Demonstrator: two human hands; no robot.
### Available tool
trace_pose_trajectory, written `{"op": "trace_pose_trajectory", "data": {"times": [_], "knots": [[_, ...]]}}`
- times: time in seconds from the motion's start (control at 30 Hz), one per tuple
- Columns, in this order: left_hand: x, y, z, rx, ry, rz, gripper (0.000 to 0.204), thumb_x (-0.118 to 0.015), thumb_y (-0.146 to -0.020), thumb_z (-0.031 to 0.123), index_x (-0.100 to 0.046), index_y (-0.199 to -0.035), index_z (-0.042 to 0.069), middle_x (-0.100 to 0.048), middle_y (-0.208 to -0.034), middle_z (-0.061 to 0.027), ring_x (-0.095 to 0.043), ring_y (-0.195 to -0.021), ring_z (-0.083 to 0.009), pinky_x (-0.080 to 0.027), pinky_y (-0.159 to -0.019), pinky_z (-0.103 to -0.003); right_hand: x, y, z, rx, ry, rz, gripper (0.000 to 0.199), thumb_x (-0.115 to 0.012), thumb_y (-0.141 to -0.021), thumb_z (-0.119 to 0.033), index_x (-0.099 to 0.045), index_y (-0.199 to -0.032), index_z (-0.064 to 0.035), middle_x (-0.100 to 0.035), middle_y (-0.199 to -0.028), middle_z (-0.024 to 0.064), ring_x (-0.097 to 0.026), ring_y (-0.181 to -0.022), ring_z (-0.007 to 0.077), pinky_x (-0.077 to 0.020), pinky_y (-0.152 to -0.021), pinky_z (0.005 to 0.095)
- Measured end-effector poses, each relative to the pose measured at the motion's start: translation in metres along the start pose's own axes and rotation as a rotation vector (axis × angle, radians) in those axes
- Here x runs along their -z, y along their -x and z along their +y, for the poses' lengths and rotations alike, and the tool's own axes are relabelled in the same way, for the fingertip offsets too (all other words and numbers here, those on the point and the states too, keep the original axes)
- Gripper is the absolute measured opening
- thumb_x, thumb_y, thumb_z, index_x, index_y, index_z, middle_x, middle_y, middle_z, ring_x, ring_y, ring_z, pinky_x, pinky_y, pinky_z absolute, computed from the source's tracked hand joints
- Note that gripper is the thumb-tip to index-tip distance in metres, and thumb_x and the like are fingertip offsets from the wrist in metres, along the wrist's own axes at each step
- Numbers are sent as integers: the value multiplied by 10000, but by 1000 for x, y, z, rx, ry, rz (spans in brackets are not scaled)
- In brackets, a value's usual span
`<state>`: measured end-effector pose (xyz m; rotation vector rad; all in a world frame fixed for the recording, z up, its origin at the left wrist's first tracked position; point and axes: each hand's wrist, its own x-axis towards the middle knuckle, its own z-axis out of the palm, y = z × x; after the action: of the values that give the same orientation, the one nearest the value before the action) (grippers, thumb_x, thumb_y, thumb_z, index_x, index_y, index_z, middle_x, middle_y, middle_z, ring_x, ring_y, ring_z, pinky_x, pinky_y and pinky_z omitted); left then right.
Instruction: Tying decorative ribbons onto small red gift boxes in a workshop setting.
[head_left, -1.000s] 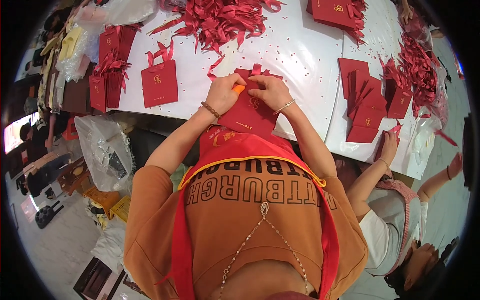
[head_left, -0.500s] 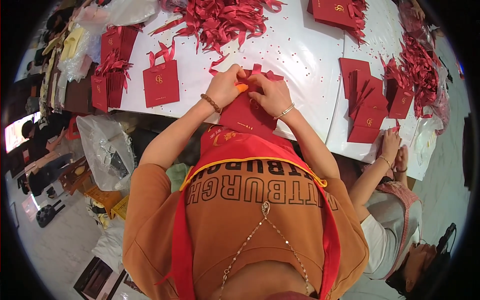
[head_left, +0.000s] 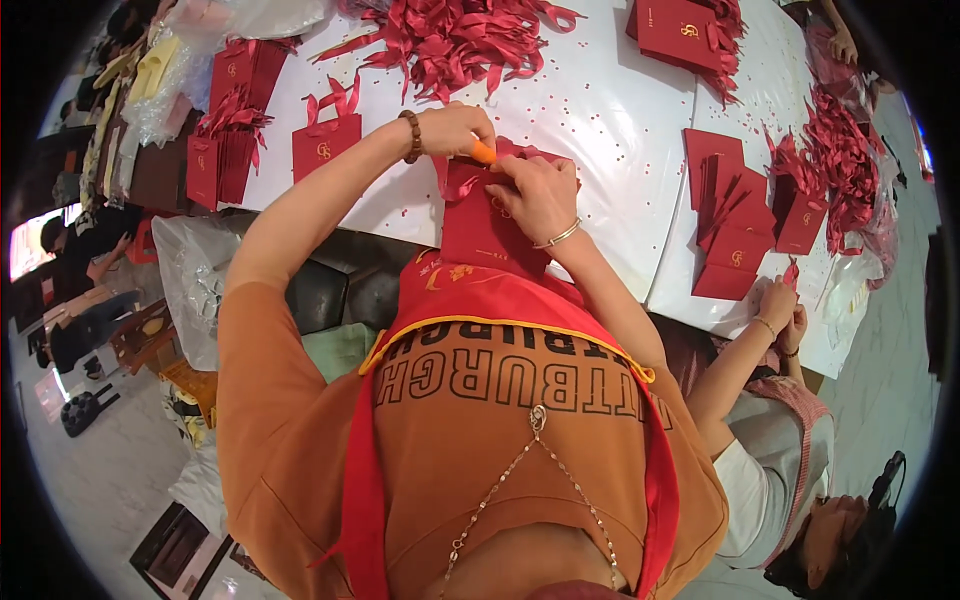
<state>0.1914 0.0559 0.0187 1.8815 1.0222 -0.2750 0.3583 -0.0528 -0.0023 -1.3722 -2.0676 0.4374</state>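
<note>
While the right hand (head_left: 540,195) pinches the red bag (head_left: 480,232) at top | from this grip it extends bodyward | left hand (head_left: 455,128) farther, its grip unclear to me

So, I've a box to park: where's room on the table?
Speckled white tabletop lies open between the right hand and the overlapping bags at right. It's crowded around the ribbon heap and the bag stacks at left.

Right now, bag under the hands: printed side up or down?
Printed side up: gold print faces the camera on the red bag, below the right hand.
</note>
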Motion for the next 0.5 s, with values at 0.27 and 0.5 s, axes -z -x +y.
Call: {"op": "trace_pose_trajectory", "data": {"times": [0.27, 0.5], "knots": [[1, -12, -14, -372, 20, -319, 215, -594, -776, 241, -641, -825, 37, -550, -616, -5, -475, -574, -95, -369, -540, -264, 1, 0, -3, 24, -33, -37, 176, -695, -677, -199, -597, -817, -158, -565, -643, 2, -518, -647, 163, -285, -658, 327], [-15, -19, -20, -180, 75, -328, 243, -580, -767, 188, -532, -672, -31, -512, -752, -75, -479, -695, -157, -381, -624, -285, -4, 3, 5, -22, -94, -139, 142, -659, -724, -244, -626, -826, -151, -576, -642, 23, -526, -630, 181, -282, -675, 338]]}}
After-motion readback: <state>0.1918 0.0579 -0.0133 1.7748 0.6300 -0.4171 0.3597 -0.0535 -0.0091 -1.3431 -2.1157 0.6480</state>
